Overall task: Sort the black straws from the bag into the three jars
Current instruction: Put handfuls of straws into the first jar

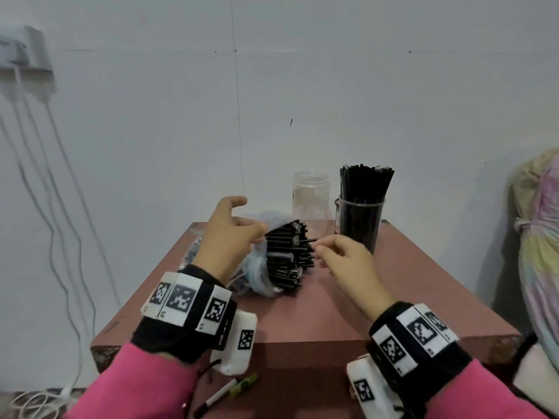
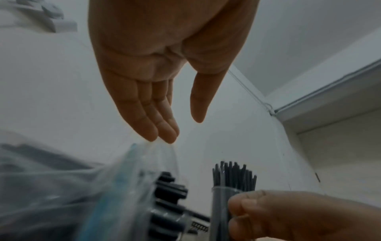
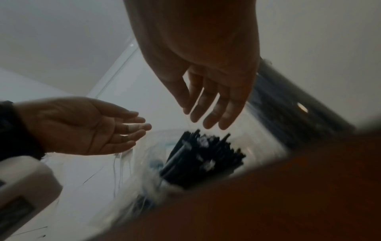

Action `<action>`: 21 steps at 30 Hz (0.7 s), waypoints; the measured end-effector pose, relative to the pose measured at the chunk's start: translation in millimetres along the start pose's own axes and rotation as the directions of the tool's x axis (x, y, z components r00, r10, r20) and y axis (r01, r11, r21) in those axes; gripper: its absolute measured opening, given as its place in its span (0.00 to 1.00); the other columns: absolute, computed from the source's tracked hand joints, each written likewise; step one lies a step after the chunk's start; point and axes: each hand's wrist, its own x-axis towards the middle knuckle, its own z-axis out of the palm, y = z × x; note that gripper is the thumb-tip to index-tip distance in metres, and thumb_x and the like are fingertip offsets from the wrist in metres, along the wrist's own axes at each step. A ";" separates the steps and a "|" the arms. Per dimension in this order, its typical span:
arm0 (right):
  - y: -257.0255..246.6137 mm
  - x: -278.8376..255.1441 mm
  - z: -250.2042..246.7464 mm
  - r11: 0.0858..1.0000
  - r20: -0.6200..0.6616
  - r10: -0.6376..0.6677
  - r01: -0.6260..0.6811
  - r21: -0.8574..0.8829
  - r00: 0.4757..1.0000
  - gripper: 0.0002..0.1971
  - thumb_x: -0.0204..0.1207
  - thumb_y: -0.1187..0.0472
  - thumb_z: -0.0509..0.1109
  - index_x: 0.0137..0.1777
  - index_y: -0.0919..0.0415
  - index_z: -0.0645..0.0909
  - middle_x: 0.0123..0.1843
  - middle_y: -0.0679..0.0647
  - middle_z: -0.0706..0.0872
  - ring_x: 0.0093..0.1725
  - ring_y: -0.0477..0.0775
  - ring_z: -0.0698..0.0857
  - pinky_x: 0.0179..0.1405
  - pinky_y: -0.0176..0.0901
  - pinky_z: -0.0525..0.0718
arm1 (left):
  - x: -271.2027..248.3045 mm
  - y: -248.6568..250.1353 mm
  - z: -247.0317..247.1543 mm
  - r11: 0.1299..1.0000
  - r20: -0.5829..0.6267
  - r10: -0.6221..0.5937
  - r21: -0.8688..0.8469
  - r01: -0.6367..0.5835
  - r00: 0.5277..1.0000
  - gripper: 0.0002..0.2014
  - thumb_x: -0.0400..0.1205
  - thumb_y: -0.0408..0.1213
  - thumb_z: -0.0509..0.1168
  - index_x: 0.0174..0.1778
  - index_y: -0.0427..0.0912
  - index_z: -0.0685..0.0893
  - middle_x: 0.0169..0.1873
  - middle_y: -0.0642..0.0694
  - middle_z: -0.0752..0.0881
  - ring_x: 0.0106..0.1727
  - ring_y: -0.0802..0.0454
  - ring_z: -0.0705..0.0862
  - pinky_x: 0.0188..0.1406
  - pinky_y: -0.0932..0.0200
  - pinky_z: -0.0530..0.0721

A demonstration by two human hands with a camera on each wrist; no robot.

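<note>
The black straws (image 1: 287,255) lie in a thick bundle, their ends poking out of the mouth of a clear plastic bag (image 1: 257,267) in the middle of the reddish-brown worktop (image 1: 317,313). The left hand (image 1: 230,237) hovers over the bag, fingers straight and relaxed, just brushing the film, gripping nothing. The right hand (image 1: 341,258) comes in from the right with fingertips drawn together at one straw's tip; whether it has truly pinched it, I cannot tell.

These straws look light, thin and stiff but easily kinked, and slick against each other, so a pinch near the exposed ends seems best, with the floppy bag held steady.

At the far edge stand an empty clear jar (image 1: 311,195) and, right of it, a jar packed with upright straws (image 1: 361,219). A third jar isn't visible. Plain white wall (image 1: 332,101) behind, cables (image 1: 45,176) hanging at left, markers (image 1: 230,391) on the floor below.
</note>
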 end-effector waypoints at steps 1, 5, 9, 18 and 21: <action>6.8 -5.3 9.9 0.999 -0.001 0.030 -0.030 -0.021 1.000 0.06 0.79 0.62 0.69 0.44 0.50 0.84 0.43 0.45 0.87 0.44 0.44 0.83 0.43 0.34 0.78 | -2.5 -7.0 -5.3 0.999 -0.003 0.010 0.046 -0.010 1.000 0.20 0.76 0.27 0.70 0.62 0.47 0.77 0.42 0.46 0.84 0.42 0.50 0.84 0.38 0.62 0.79; 27.8 -16.2 43.2 0.996 -0.051 0.086 -0.086 -0.004 0.995 0.09 0.73 0.57 0.74 0.43 0.43 0.77 0.49 0.51 0.84 0.48 0.50 0.84 0.51 0.48 0.84 | -8.1 -36.0 -11.0 0.915 0.003 0.071 0.398 -0.067 0.997 0.14 0.72 0.33 0.74 0.39 0.62 0.86 0.52 0.49 0.80 0.50 0.55 0.81 0.40 0.70 0.77; 28.9 -19.4 61.6 0.998 -0.032 0.060 -0.061 -0.013 0.998 0.12 0.69 0.52 0.78 0.44 0.39 0.76 0.51 0.50 0.82 0.50 0.46 0.82 0.52 0.45 0.82 | -16.5 -55.7 -0.9 0.855 0.045 -0.084 0.516 0.048 0.995 0.13 0.72 0.45 0.77 0.28 0.69 0.83 0.70 0.46 0.69 0.74 0.43 0.67 0.74 0.46 0.70; 40.1 -18.4 62.0 0.994 -0.030 0.086 -0.083 0.070 0.996 0.12 0.69 0.61 0.80 0.41 0.41 0.84 0.41 0.47 0.88 0.39 0.47 0.85 0.44 0.49 0.86 | -27.1 -96.9 9.8 0.815 -0.035 0.175 0.566 -0.125 0.984 0.09 0.74 0.39 0.74 0.47 0.56 0.88 0.59 0.46 0.75 0.65 0.43 0.71 0.67 0.45 0.72; 42.5 -19.2 61.0 0.986 -0.082 0.099 -0.087 0.140 0.992 0.10 0.71 0.62 0.79 0.40 0.43 0.86 0.37 0.49 0.88 0.30 0.48 0.83 0.37 0.47 0.85 | -23.2 -102.3 8.7 0.884 -0.048 0.166 0.450 -0.127 0.985 0.16 0.73 0.33 0.73 0.48 0.63 0.87 0.58 0.47 0.75 0.65 0.44 0.72 0.70 0.44 0.72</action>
